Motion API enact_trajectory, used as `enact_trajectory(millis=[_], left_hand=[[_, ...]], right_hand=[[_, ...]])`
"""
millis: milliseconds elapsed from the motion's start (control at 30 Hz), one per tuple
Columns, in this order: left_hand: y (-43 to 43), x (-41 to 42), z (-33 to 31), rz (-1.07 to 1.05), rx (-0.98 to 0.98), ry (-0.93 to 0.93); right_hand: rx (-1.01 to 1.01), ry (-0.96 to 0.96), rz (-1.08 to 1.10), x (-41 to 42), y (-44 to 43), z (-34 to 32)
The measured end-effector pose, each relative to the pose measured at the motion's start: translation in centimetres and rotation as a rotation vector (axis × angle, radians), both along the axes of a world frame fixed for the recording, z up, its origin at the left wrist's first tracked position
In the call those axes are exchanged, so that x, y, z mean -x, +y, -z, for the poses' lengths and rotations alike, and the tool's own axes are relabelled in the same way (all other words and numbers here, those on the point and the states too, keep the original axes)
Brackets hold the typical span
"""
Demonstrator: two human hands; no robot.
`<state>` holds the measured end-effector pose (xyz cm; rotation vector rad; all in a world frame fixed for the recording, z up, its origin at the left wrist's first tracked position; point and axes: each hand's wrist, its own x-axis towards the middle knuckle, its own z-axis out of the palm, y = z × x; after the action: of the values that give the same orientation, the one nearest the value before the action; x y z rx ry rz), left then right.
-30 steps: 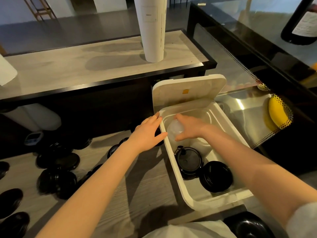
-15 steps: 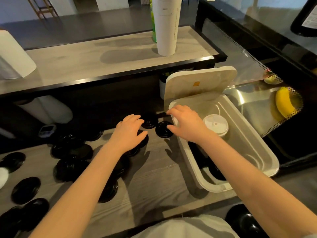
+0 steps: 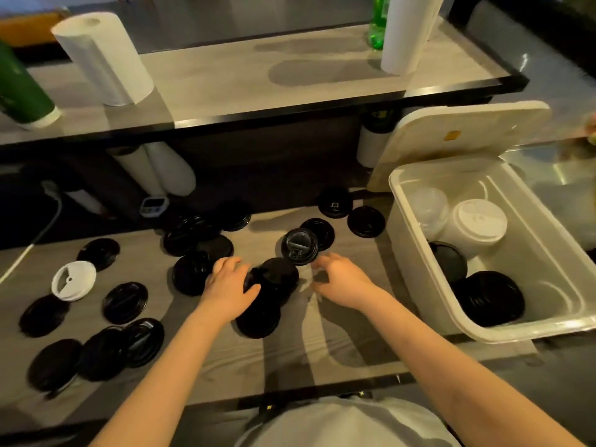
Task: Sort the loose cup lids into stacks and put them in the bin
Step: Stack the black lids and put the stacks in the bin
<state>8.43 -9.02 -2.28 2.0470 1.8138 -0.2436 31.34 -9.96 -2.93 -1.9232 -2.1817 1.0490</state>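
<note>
Far left, the frame edge is cutting off a green container (image 3: 20,88); the paper towel roll (image 3: 104,59) beside it is showing whole. On the counter (image 3: 342,350) we're seeing loose black lids (image 3: 125,303) plus one white lid (image 3: 73,280). Several are overlapping, so we're not getting a count.

Our left hand (image 3: 229,283) is lying palm-down over the middle cluster, thumb touching the rim of a domed black lid (image 3: 277,277). The palm is hiding what's under it, so we can't tell if it's gripping anything.

Our right hand (image 3: 342,282) is hovering just beside it, fingers curling inward and blurring. A faint clear patch under them is too smeared to identify, so we can't tell that grip either. A tabbed black lid (image 3: 299,246) is lying just beyond both hands.

On the right, the bin (image 3: 407,227) is standing open with its cover (image 3: 451,137) leaning up behind. Inside we're seeing clear lids (image 3: 429,208), a white stack (image 3: 477,224) and a black stack (image 3: 487,301). The frame is clipping the bin's far-right rim.
</note>
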Motion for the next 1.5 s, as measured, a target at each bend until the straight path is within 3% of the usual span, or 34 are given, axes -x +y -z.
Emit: enact_trajectory(millis=[167, 300, 500, 733, 1000, 1200, 1267, 1367, 1500], left_hand=[[-0.8, 2.0, 1.8, -0.036, 0.075, 0.006], [-0.1, 1.3, 2.1, 0.005, 0.042, 0.010], [0.2, 0.1, 3.1, 0.103, 0.087, 0.039], [0.0, 0.2, 4.1, 0.198, 0.023, 0.108], [-0.7, 0.4, 4.7, 0.283, -0.093, 0.111], [-1.2, 0.6, 4.6, 0.300, -0.291, -0.126], [-1.2, 0.2, 3.3, 0.161, -0.308, -0.247], [-0.9, -0.6, 0.9, -0.212, -0.291, -0.506], [-0.4, -2.3, -1.7, -0.442, -0.168, -0.934]], right_hand=[[0.336, 0.164, 0.289, 4.4, 1.1, 2.6], [0.437, 0.315, 0.625, 6.8, 2.7, 4.4], [0.418, 0.383, 0.766, 8.2, 3.7, 6.2], [0.434, 0.756, 1.001, 6.3, 2.3, 5.8], [0.230, 1.069, 1.094, 3.1, 1.1, 2.5], [0.118, 1.048, 1.037, 0.8, 0.8, 0.4], [0.103, 1.067, 0.977, 0.3, 0.8, -0.3], [0.104, 1.090, 0.837, -0.2, 0.8, -1.4], [0.093, 1.095, 0.622, -0.6, 0.6, -2.9]])
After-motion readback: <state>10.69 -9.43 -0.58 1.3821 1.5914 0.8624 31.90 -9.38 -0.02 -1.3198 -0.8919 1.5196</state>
